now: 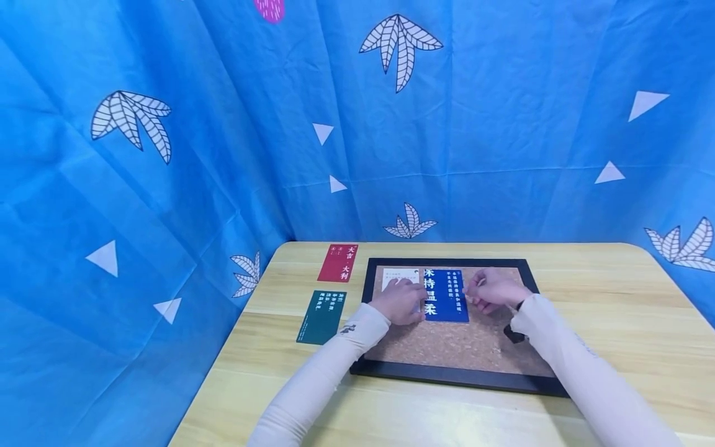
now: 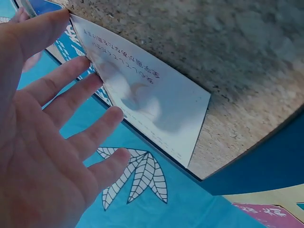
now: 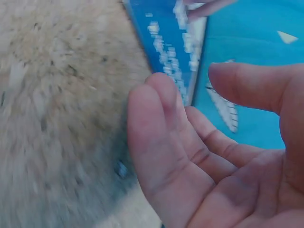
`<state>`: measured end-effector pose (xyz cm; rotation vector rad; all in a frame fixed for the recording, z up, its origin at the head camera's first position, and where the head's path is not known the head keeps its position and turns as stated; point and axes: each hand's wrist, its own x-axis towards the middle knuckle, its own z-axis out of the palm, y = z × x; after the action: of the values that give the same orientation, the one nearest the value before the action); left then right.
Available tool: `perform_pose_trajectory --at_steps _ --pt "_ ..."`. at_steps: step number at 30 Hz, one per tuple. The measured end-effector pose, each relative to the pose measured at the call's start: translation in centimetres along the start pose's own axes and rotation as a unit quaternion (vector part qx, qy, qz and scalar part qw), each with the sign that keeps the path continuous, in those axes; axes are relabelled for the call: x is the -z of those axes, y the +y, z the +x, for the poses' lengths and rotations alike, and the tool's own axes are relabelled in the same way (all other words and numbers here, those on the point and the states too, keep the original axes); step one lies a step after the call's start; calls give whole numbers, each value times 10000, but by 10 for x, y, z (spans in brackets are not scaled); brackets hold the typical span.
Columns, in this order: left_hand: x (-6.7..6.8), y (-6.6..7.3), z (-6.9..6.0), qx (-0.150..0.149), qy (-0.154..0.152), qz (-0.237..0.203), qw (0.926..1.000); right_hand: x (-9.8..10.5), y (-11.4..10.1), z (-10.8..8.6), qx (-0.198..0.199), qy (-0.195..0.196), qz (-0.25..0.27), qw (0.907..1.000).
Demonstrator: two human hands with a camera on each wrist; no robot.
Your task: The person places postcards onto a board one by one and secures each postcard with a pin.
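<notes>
A blue card with white characters lies on the cork board, beside a white card. My left hand lies over the white card and partly covers it. In the left wrist view its fingers are spread and fairly straight, with the thumb and fingertips at the edge where the white card meets the blue one. At the blue card's right edge is my right hand. The right wrist view shows its fingers loosely bent, the thumb apart from them, and nothing visible between.
A black frame borders the cork. To its left, a red card and a green card lie on the wooden table. A blue patterned curtain hangs behind. One small shiny bit on the cork is blurred.
</notes>
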<state>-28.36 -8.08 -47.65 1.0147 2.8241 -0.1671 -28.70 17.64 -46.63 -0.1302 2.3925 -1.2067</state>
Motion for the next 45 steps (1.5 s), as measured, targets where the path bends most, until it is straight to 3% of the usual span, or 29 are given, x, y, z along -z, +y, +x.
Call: perform_pose_trajectory --at_steps 8,17,26,35,45 --pt "3 0 -1 117 -22 -73 9999 39 12 -37 314 150 -36 9994" --pt "1 1 0 -20 -31 -130 9999 64 49 -91 598 541 -1028 9914" --pt "-3 0 2 -32 -36 -151 9999 63 87 -131 594 1013 -1982 9731" --pt "-2 0 1 22 -62 -100 9999 51 115 -157 13 858 -2114 9736" --pt "1 2 -1 67 -127 -208 9997 37 145 -173 -318 909 -2287 9687"
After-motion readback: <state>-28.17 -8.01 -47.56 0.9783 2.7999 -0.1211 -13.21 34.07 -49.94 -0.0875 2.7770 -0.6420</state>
